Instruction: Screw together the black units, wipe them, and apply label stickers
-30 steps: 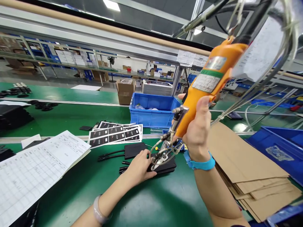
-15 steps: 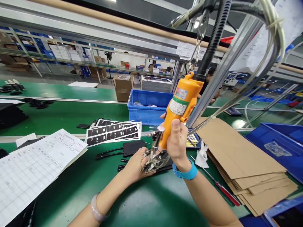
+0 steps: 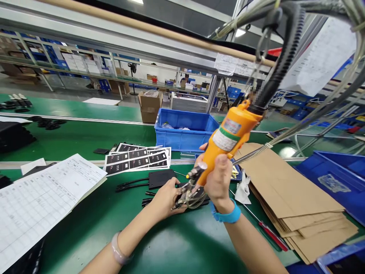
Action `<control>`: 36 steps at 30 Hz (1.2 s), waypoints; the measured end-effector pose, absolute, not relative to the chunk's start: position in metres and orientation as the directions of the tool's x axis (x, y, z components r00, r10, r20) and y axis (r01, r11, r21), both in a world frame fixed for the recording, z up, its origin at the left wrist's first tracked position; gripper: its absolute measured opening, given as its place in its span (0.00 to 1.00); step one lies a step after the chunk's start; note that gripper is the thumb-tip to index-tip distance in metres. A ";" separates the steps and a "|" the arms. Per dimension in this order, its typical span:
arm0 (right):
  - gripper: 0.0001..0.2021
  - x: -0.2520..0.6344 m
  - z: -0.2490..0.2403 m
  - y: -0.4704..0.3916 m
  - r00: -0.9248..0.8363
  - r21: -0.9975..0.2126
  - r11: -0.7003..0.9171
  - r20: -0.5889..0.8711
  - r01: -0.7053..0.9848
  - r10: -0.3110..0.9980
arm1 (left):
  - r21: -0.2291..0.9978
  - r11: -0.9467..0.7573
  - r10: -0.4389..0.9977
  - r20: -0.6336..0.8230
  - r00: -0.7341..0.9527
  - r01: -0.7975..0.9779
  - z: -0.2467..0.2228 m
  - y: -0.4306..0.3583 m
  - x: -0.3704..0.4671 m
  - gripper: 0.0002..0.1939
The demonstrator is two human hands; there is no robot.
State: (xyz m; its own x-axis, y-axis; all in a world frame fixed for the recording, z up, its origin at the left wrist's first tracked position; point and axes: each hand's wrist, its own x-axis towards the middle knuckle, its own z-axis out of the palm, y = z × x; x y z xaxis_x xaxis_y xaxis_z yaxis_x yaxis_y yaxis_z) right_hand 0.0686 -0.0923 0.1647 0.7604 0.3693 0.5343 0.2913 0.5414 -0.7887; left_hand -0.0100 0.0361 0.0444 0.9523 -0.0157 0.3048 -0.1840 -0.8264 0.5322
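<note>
The right hand (image 3: 219,184) is wrapped tightly around a thick orange plastic power tool (image 3: 224,140), tilted so its metal nose points down and left. The left hand (image 3: 165,199) bends over a flat black plastic box (image 3: 204,202) on the glossy green tabletop (image 3: 176,243); how firmly it grips cannot be told. That box lies mostly beyond and right of the left hand, below the tool's nose; whether nose and box touch is hidden. Just beyond the left hand, toward the tabletop's far edge, lies another black box with two cables (image 3: 162,179). Toward the tabletop's right edge lies a slim screwdriver with a red handle (image 3: 273,236), beside stacked brown cardboard sheets (image 3: 296,186).
</note>
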 end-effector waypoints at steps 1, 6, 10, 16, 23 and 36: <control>0.24 0.073 0.170 -0.097 0.776 -0.791 0.546 0.518 0.276 0.359 | 0.533 -0.829 -0.008 0.290 0.957 -0.169 0.048 0.037 -0.010 0.27; 0.29 0.101 0.215 -0.125 0.816 -0.770 0.570 0.508 0.286 0.275 | 0.528 -0.849 0.144 0.270 0.952 -0.021 0.064 0.076 -0.013 0.37; 0.27 0.119 0.231 -0.140 0.796 -0.768 0.552 0.538 0.326 0.279 | 0.515 -0.855 0.219 0.250 0.943 0.062 0.064 0.128 -0.020 0.34; 0.29 0.130 0.215 -0.140 0.784 -0.782 0.499 0.554 0.374 0.281 | 0.464 -0.880 0.190 0.143 0.971 0.104 0.043 0.162 -0.024 0.35; 0.28 0.131 0.201 -0.136 0.779 -0.816 0.439 0.535 0.376 0.328 | 0.392 -0.919 0.118 0.187 0.975 0.037 0.060 0.113 -0.020 0.32; 0.27 0.132 0.165 -0.134 0.812 -0.842 0.450 0.471 0.298 0.344 | 0.394 -0.908 -0.110 0.093 0.989 -0.139 0.043 0.026 -0.008 0.30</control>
